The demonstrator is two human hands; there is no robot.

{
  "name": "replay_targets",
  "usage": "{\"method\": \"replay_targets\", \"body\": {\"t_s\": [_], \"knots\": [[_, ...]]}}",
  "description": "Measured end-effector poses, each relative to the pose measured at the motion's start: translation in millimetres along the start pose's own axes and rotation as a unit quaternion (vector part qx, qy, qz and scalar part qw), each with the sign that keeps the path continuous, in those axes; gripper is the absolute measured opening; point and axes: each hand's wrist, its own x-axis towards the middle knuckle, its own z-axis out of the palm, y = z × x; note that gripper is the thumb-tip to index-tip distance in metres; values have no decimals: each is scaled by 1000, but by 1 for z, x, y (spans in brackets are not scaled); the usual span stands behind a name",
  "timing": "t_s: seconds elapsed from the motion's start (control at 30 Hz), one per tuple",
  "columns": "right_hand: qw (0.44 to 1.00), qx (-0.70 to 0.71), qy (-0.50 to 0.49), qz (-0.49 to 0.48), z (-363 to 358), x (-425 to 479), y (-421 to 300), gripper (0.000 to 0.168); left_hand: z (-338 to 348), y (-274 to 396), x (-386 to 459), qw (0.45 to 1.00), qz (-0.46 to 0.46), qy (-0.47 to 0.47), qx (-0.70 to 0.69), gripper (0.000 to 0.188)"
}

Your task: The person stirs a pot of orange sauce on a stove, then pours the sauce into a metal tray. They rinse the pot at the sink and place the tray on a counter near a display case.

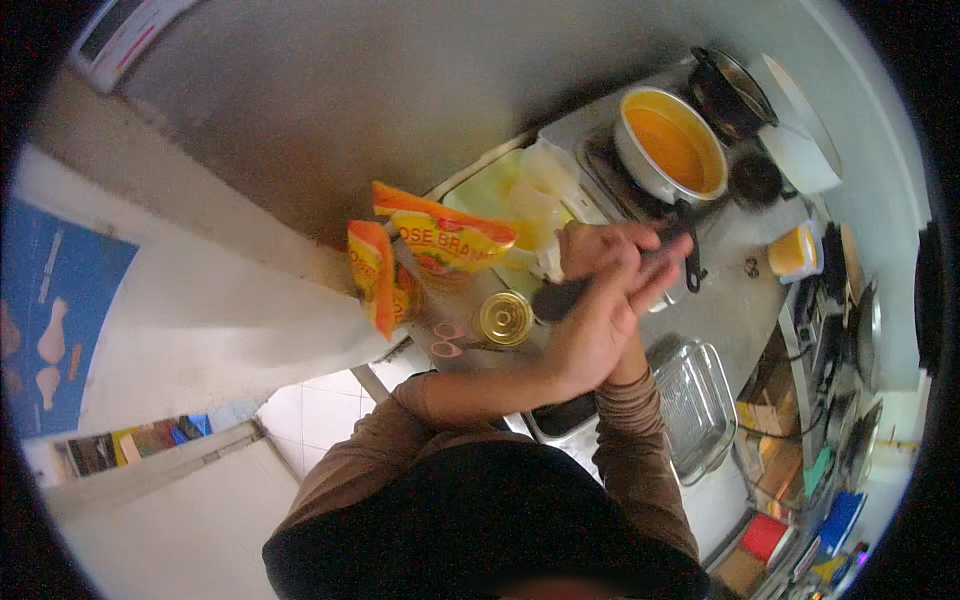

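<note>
My left hand crosses in front of my right hand, its blurred fingers stretched out and slightly apart. Behind the left hand, the right hand is partly hidden. A dark utensil runs behind the left hand and emerges near the fingertips of both; which hand bears it is unclear. Close by stands a can with a gold-coloured lid. Scissors with pink handles lie next to it. Two yellow-orange Rose Brand pouches stand to the left. Beside the right wrist is a small white piece, too blurred to identify.
A metal pot of orange liquid is on the stove, near a black pot and a white bowl. A clear plastic jug sits behind my hands. Rightward are a glass baking dish and a tub of orange contents.
</note>
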Motion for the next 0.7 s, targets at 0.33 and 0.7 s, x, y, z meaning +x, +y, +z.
{"method": "replay_targets", "body": {"t_s": [0.33, 0.7], "knots": [[940, 107, -266, 183, -62, -10, 26, 33, -20, 34, 32, 985, 147, 90, 11, 23], [848, 419, -270, 177, -75, -12, 18, 28, -22, 36, 29, 984, 146, 99, 21, 24]]}}
